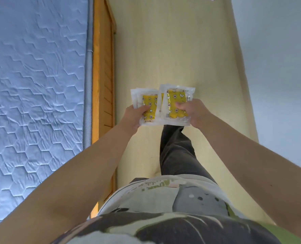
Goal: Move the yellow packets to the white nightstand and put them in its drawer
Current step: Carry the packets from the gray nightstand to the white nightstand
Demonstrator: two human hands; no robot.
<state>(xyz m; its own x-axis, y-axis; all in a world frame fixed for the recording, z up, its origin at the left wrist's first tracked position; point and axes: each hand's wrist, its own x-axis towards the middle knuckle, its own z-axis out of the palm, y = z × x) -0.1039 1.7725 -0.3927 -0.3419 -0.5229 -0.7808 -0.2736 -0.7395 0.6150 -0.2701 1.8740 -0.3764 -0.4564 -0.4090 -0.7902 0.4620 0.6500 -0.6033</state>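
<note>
I carry two stacks of yellow packets in clear wrappers, held out in front of me above the floor. My left hand (134,115) grips the left stack (150,106) with the thumb on top. My right hand (193,111) grips the right stack (177,103), which overlaps the left stack's edge. The white nightstand and its drawer are not in view.
A bed with a blue quilted mattress (35,85) in an orange wooden frame (103,67) runs along my left. A pale wall (278,67) runs along my right. Between them lies a strip of light yellow floor (172,41), with my dark-trousered leg (176,148) stepping forward.
</note>
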